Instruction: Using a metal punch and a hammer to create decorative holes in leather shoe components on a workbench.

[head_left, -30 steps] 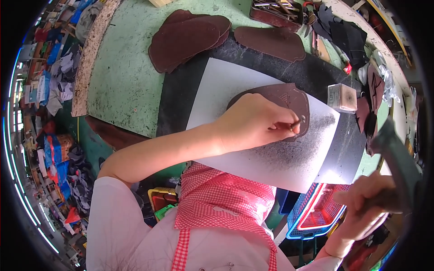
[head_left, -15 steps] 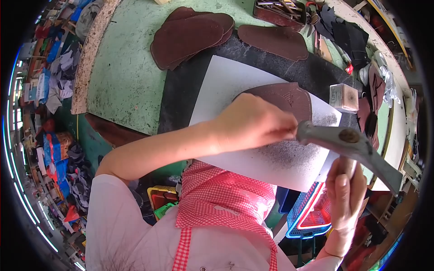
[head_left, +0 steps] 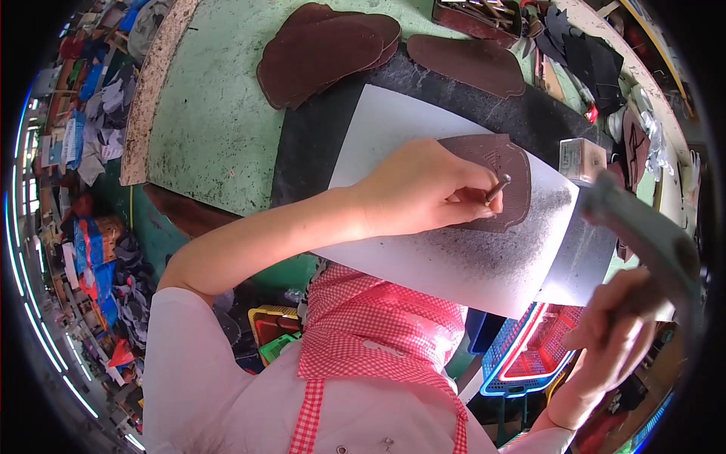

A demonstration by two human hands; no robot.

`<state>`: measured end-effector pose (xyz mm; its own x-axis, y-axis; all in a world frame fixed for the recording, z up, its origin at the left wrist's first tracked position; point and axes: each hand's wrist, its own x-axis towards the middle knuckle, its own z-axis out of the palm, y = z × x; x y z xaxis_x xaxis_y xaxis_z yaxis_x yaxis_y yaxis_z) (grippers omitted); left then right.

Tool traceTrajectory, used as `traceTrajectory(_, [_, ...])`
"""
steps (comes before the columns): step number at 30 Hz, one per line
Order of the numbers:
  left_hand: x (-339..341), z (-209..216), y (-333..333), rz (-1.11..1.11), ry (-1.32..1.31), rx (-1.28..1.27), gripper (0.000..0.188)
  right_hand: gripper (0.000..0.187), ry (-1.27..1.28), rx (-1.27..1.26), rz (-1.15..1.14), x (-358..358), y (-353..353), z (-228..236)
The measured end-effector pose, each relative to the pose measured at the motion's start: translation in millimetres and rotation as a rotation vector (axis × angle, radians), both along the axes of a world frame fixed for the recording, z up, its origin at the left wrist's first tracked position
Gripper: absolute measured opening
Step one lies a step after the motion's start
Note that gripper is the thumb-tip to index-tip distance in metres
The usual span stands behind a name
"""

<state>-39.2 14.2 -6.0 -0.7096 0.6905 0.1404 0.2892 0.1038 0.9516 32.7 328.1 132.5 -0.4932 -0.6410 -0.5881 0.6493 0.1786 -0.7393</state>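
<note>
My left hand (head_left: 423, 185) pinches a thin metal punch (head_left: 498, 189), its lower end hidden by the fingers. It stands over a dark brown leather piece (head_left: 508, 163) with stitch-like lines along its edge. That leather lies on a white sheet (head_left: 408, 268), which carries dark specks around the work spot. Off to the right, my right hand (head_left: 616, 325) is wrapped round the handle of a hammer (head_left: 650, 227). The grey hammer head is raised, apart from the punch and blurred at its near face.
Under the sheet lies a black mat (head_left: 310, 151) on a green table (head_left: 212, 113). Beyond are stacked brown leather pieces (head_left: 325, 57), another leather piece (head_left: 465, 64) and a tool tin (head_left: 480, 19). A small clear box (head_left: 582, 160) stands right of the sheet; baskets (head_left: 522, 363) are below the edge.
The hammer has swung up and away to the right from the left hand. The left hand stays near the leather, and the punch top now shows. The whole view has shifted slightly.
</note>
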Motion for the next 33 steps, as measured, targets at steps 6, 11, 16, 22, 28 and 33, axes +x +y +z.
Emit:
traceTrajectory(6, [5.5, 13.5, -1.5, -0.066, 0.289, -0.316, 0.012, 0.047, 0.811, 0.687, -0.476, 44.8, -96.5, -44.8])
traceTrajectory(11, [-5.0, 8.0, -9.2, -0.067, -0.038, -0.057, 0.009, 0.051, 0.864, 0.644, -0.695, 36.0, -82.3, -13.7])
traceTrajectory(16, [4.9, 10.8, -11.6, -0.053, 0.375, -0.261, 0.009, 0.027, 0.622, 0.197, 0.026, 22.0, -73.2, -33.2])
traceTrajectory(22, [-4.7, 7.5, -11.0, -0.052, 0.022, -0.075, 0.009, 0.047, 0.727, 0.301, -0.687, 41.6, -77.4, -13.5])
traceTrajectory(28, [4.4, 13.6, -14.9, -0.067, 0.396, -0.313, 0.010, 0.042, 0.812, 0.767, -0.403, 41.3, -109.2, -34.9])
traceTrajectory(33, [-7.8, 7.7, -24.7, -0.075, -0.035, -0.083, 0.011, 0.036, 0.798, 0.394, -0.701, 45.5, -76.4, -32.7])
